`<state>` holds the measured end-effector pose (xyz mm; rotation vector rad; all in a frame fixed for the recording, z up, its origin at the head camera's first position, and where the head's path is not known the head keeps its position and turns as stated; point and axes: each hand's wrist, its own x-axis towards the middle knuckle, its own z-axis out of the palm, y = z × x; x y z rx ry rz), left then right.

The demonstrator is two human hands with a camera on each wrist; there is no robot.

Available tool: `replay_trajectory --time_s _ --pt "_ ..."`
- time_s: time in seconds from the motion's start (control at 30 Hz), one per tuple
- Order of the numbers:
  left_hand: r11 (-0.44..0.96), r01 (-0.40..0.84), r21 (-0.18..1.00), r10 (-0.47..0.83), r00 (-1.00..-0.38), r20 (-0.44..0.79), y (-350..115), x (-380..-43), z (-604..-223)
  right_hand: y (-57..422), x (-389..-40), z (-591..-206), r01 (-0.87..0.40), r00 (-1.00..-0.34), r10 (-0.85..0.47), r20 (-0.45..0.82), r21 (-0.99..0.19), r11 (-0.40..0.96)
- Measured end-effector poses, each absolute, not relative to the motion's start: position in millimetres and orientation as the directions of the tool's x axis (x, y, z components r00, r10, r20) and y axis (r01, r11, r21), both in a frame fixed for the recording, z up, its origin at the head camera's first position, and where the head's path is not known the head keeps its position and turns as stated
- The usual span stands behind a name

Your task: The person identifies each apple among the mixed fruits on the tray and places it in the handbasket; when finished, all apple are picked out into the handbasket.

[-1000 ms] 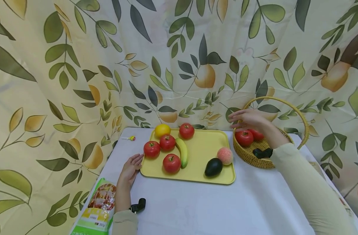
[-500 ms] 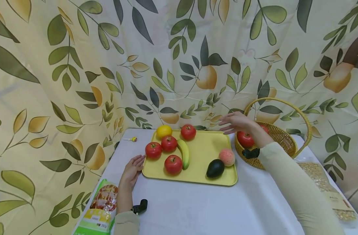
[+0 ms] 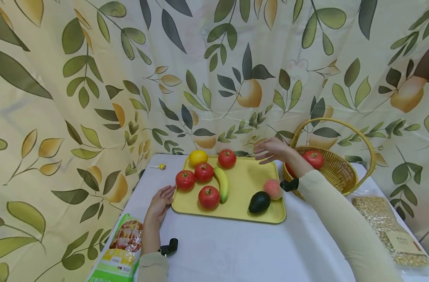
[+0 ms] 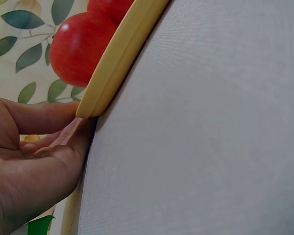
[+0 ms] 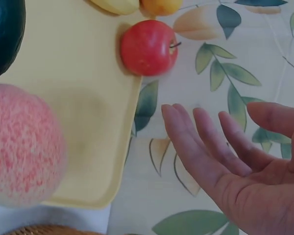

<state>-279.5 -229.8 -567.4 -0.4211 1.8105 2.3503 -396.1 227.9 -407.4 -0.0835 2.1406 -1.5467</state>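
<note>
My left hand [image 3: 159,201] lies beside the left end of the yellow tray [image 3: 242,180]; in the left wrist view, fingertips touch the tray corner [image 4: 95,105]. My right hand [image 3: 274,150], fingers spread and holding nothing, hovers by the tray's back right corner. Several red apples [image 3: 209,197] sit on the tray's left half and at its back, with a lemon [image 3: 198,158] and a banana [image 3: 221,186]. A dark avocado [image 3: 259,202] and a pink peach [image 3: 273,189] lie at the front right. The right wrist view shows an apple [image 5: 148,48] beyond the fingers.
At right stands a wicker basket [image 3: 336,168] with an apple [image 3: 313,159] in it and another partly hidden by my right arm. A bag of grains [image 3: 383,223] lies in front of it. A green snack bag [image 3: 119,250] and a lollipop [image 3: 161,167] lie at left.
My right hand has moved left from over the basket toward the tray's back right corner, uncovering more of the basket and the grain bag. The left hand stays at the tray's edge.
</note>
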Motion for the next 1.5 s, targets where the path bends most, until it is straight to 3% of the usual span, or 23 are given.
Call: replay_trajectory --time_s 0.43,0.8,1.5 --pt "-0.279 -0.285 0.917 -0.051 -0.949 -0.311 -230 -278 -570 200 -408 -432 0.306 -0.894 -0.25 -0.372 -0.914 0.266" --pt "-0.274 -0.269 0.923 -0.046 -0.955 -0.292 -226 -281 -569 182 -413 -452 0.351 -0.874 -0.267 -0.405 -0.908 0.228" --pt "-0.293 -0.271 0.917 -0.035 -0.955 -0.294 -231 -280 -568 137 -427 -488 0.4 -0.91 -0.069 -0.41 -0.909 0.12"
